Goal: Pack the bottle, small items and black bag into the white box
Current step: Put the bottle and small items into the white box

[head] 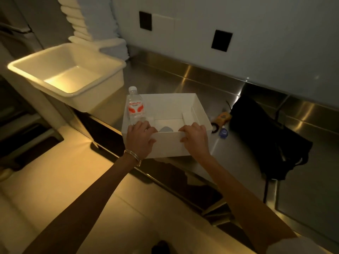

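A large white tub sits at the left of the steel table. Next, the bottle stands upright in the white box's left corner. The left hand and right hand grip the box's near wall, fingers curled over its rim. Right of the box lie an orange item, a dark coil and a blue piece, then the black bag.

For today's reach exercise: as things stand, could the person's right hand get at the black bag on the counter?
Probably yes. The right hand grips the white box rim, and the black bag lies beside it with only small items between.
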`<act>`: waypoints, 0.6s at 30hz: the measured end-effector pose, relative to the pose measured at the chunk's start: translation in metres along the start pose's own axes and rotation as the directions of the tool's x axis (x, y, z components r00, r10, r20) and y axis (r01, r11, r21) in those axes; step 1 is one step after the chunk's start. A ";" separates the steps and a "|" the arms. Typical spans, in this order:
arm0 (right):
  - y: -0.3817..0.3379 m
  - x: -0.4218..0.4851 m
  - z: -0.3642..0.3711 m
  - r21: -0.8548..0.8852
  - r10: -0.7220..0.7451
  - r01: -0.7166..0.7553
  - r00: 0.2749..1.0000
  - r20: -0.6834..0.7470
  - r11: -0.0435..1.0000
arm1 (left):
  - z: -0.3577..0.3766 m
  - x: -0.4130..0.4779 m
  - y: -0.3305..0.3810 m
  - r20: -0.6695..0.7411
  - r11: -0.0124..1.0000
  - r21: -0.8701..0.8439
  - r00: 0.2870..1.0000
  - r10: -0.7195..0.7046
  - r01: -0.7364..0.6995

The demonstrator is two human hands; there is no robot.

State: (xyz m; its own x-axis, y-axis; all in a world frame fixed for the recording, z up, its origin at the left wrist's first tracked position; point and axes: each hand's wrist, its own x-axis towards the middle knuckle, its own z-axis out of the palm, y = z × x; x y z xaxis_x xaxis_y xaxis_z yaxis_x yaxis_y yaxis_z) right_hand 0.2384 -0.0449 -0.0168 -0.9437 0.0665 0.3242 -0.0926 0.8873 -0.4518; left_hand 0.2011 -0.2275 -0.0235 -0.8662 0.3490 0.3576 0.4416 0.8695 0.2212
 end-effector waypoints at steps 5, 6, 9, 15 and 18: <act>0.006 0.018 0.035 -0.053 0.003 -0.002 1.000 0.022 0.999 | 0.020 0.008 -0.023 0.027 0.999 -0.034 0.999 -0.022 0.023; 0.010 0.022 0.039 -0.061 0.015 -0.013 1.000 0.027 0.998 | 0.025 0.011 -0.024 0.032 0.999 -0.039 0.999 -0.020 0.022; 0.021 0.035 0.046 -0.076 0.057 -0.052 0.997 0.056 0.996 | 0.039 0.023 -0.023 0.045 0.999 -0.038 0.999 -0.026 0.028; 0.055 0.065 0.029 -0.047 0.096 -0.092 0.991 0.094 0.995 | 0.060 0.056 -0.012 0.048 1.000 -0.025 0.999 -0.014 0.015; 0.084 0.061 0.011 0.009 0.097 -0.097 0.995 -0.019 0.995 | 0.069 0.071 -0.008 0.044 1.000 -0.002 0.999 0.001 -0.001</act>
State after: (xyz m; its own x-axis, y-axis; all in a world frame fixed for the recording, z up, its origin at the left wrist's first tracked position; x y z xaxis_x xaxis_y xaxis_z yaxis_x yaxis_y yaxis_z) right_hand 0.1695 0.0288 -0.0444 -0.9420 0.1609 0.2947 -0.0036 0.8727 -0.4882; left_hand 0.1202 -0.1858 -0.0624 -0.8754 0.3647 0.3172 0.4426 0.8685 0.2231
